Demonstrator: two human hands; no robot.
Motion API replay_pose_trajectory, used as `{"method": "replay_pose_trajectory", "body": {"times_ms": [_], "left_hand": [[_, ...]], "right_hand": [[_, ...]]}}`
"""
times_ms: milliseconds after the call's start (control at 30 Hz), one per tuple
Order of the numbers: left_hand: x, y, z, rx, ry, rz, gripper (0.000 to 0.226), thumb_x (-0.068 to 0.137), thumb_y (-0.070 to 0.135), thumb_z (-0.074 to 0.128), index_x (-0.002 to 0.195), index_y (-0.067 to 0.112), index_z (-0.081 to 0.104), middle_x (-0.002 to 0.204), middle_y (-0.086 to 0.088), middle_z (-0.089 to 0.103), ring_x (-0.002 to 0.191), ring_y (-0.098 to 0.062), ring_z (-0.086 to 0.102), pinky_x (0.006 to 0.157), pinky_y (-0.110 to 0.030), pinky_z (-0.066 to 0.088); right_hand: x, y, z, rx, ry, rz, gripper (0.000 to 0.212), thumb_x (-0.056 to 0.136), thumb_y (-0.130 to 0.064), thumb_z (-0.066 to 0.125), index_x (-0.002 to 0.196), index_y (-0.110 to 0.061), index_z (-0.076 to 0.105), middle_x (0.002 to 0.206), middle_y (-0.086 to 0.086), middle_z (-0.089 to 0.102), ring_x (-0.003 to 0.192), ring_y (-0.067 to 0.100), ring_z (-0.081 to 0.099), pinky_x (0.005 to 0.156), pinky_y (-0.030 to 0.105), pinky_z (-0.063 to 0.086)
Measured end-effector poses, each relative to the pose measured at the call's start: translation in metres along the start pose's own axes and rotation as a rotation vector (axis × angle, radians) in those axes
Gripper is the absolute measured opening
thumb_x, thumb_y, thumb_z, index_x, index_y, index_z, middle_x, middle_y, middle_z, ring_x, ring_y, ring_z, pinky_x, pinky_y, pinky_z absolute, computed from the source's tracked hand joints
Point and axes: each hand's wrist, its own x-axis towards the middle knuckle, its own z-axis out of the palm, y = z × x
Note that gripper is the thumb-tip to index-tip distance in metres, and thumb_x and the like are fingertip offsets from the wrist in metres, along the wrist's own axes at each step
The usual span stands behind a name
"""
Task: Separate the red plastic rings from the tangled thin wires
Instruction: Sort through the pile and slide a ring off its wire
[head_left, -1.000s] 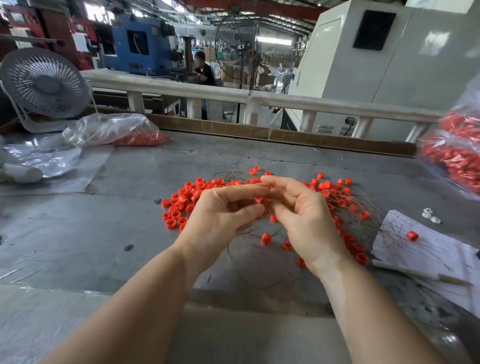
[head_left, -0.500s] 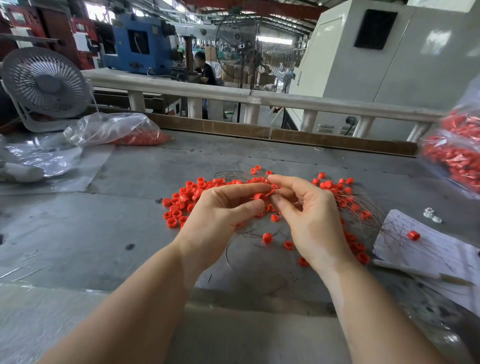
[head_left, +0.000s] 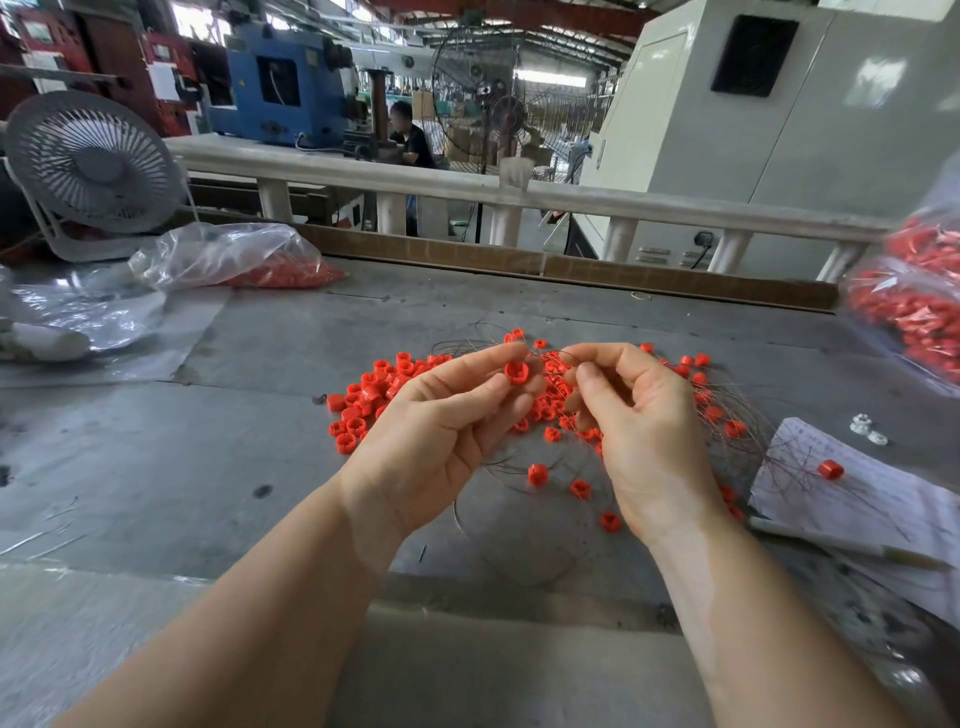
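My left hand (head_left: 441, 431) pinches one red plastic ring (head_left: 517, 372) between thumb and fingertips, raised above the table. My right hand (head_left: 636, 436) is beside it with thumb and forefinger pinching a thin wire (head_left: 551, 358) that runs from the ring. Below them a heap of loose red rings (head_left: 363, 400) lies on the grey table (head_left: 156, 467), left of my hands. A tangle of thin wires with rings on it (head_left: 727, 415) spreads to the right, partly hidden by my right hand. A few single rings (head_left: 537, 474) lie near my wrists.
A clear bag with red rings (head_left: 234, 260) lies at the back left by a white fan (head_left: 93, 166). Another bag of red rings (head_left: 914, 301) sits at the right edge. A written paper (head_left: 883, 499) with one ring (head_left: 830, 470) and a pen (head_left: 852, 545) lie on the right.
My hands have drawn slightly apart and turned palms up. The ring, earlier hidden between the fingertips, now shows in my left hand's pinch, with the wire running to my right.
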Motion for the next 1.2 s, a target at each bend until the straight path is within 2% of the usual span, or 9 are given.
{"method": "replay_pose_trajectory", "body": {"times_ms": [467,967,1200], "left_hand": [[-0.0011,0.0013,0.0024,0.038,-0.013,0.024,0.025,0.069,0.004,0.061,0.086,0.014,0.077,0.090,-0.008,0.073,0.075,-0.013,0.071,0.062,-0.020,0.056],[-0.0003,0.0004,-0.0017,0.026,-0.058,0.013,0.028,0.074,0.003,0.055,0.090,0.013,0.076,0.084,-0.009,0.071,0.069,-0.012,0.068,0.060,-0.019,0.055],[0.0020,-0.0006,-0.0030,0.010,-0.046,0.037,0.027,0.073,0.002,0.056,0.087,0.010,0.077,0.087,-0.009,0.073,0.080,-0.013,0.070,0.069,-0.018,0.055]], "right_hand": [[0.0014,0.0010,0.0021,0.133,-0.018,0.055,0.035,0.091,0.001,0.049,0.073,-0.024,0.065,0.063,-0.009,0.061,0.057,0.002,0.054,0.048,0.014,0.042],[-0.0004,-0.0012,0.0014,0.098,-0.050,0.031,0.038,0.090,0.001,0.049,0.077,-0.029,0.068,0.063,-0.010,0.059,0.055,0.004,0.052,0.048,0.014,0.040],[-0.0011,-0.0018,0.0018,0.082,-0.051,0.012,0.037,0.091,0.001,0.050,0.077,-0.029,0.067,0.064,-0.009,0.060,0.055,0.004,0.052,0.047,0.013,0.039]]}}
